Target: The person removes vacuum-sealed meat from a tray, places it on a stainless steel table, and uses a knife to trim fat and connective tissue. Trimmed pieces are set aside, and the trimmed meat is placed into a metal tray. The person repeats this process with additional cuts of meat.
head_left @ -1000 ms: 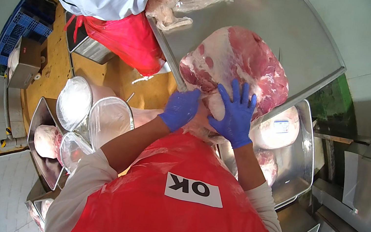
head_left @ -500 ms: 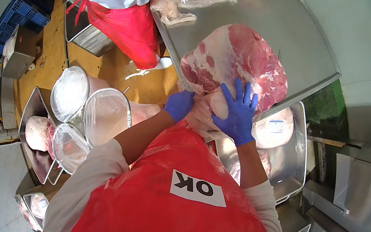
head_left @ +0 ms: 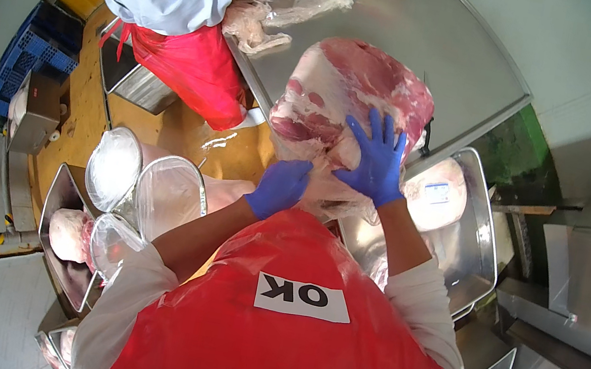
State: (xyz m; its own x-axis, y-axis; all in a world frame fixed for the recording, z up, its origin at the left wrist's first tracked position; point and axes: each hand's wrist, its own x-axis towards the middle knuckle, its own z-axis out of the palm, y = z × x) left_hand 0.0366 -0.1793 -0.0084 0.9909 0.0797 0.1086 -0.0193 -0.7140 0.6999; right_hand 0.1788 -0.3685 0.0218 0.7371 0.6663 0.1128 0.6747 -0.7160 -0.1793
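The left hand (head_left: 279, 188), curled and seemingly pinching the flap (head_left: 330, 187), is drawing nearer the apron (head_left: 207, 327), likely tautening that flap; the spread right hand (head_left: 376, 159) is steadying the meat (head_left: 366, 74).

My left hand (head_left: 279, 188) is forming a fist, its back facing up and its fingertips hiding from view. My right hand (head_left: 380, 163) is lying palm-down just beside it, fingers spreading wide and pointing ahead, thumb sticking out leftward. Both forearms (head_left: 208, 239) are slanting inward.
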